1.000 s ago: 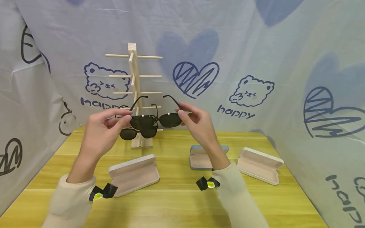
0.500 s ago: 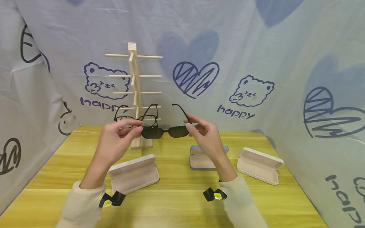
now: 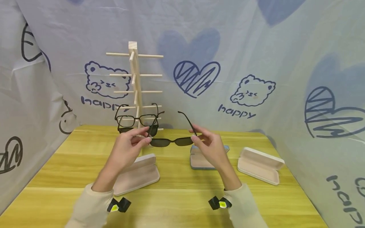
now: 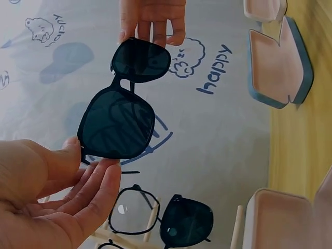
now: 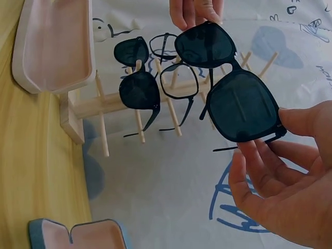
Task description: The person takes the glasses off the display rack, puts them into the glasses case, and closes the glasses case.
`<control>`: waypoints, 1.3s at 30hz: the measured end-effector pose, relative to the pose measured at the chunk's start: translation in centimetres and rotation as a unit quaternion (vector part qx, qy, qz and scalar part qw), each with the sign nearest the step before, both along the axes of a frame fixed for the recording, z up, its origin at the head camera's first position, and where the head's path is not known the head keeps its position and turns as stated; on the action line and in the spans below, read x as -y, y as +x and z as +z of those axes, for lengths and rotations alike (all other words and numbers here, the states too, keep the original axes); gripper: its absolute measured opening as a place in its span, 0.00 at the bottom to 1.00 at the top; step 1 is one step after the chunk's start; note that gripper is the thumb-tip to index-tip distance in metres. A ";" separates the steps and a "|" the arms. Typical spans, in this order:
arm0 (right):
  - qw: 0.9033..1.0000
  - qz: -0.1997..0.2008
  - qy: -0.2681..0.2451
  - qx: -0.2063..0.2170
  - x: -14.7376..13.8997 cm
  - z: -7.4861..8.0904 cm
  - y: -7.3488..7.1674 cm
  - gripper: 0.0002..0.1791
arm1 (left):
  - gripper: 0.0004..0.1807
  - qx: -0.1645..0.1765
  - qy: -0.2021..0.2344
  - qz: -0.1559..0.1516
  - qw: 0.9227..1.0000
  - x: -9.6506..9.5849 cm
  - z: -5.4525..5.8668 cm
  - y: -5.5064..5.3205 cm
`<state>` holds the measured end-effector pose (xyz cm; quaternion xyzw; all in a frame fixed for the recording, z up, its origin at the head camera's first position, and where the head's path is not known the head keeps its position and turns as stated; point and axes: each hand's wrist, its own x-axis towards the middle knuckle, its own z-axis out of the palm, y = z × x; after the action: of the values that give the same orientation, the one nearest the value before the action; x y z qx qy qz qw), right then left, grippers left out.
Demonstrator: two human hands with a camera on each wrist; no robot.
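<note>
A pair of black sunglasses (image 3: 161, 142) with dark lenses is held up between both hands, its temples unfolded and pointing away. My left hand (image 3: 127, 148) pinches the frame at its left hinge, thumb against the near side. At the opposite hinge my right hand (image 3: 209, 145) pinches it likewise. Behind the left hand stands a wooden eyewear rack (image 3: 134, 68) with rows of pegs. Clear-lens glasses (image 3: 125, 120) hang on its lower pegs, and below them another pair of sunglasses (image 5: 139, 91), partly hidden by the left hand in the head view.
Three opened glasses cases lie on the wooden table (image 3: 176, 196): a white one (image 3: 142, 177) at left, a blue one (image 3: 201, 160) behind the right hand, and another white one (image 3: 258, 166) at right. Patterned cloth (image 3: 194, 15) hangs behind and at the sides.
Both hands have lowered the sunglasses and brought them rightward and nearer, away from the rack. The clear-lens glasses on the rack, overlapped before, now show.
</note>
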<state>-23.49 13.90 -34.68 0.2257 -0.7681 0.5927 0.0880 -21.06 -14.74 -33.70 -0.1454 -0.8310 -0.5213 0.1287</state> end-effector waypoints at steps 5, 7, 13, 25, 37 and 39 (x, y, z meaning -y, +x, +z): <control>1.000 -0.003 0.010 0.011 -0.5 -0.4 0.2 0.27 | 0.21 -0.009 -0.009 -0.008 1.000 -0.5 -0.6 -0.2; 1.000 -0.001 0.018 0.012 -0.7 -0.5 0.4 0.28 | 0.21 -0.014 -0.009 -0.009 1.000 -0.5 -0.7 -0.2; 0.999 -0.002 0.035 0.008 -1.1 -0.9 0.7 0.28 | 0.21 -0.014 -0.016 -0.004 1.000 -0.7 -1.1 -0.1; 0.999 -0.017 0.045 0.016 -2.0 -1.5 1.2 0.27 | 0.20 0.000 -0.010 -0.012 1.000 -1.3 -1.4 0.2; 0.999 -0.012 0.040 0.019 -2.5 -2.2 1.5 0.27 | 0.20 0.003 -0.002 -0.027 1.000 -1.6 -1.6 0.6; 0.999 -0.016 0.043 0.015 -2.5 -2.4 1.5 0.27 | 0.20 0.001 -0.001 -0.029 1.000 -1.7 -1.7 0.6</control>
<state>-21.98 16.43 -37.05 0.2084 -0.7974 0.5612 0.0762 -20.48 -13.06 -35.44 -0.1686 -0.8273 -0.5240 0.1122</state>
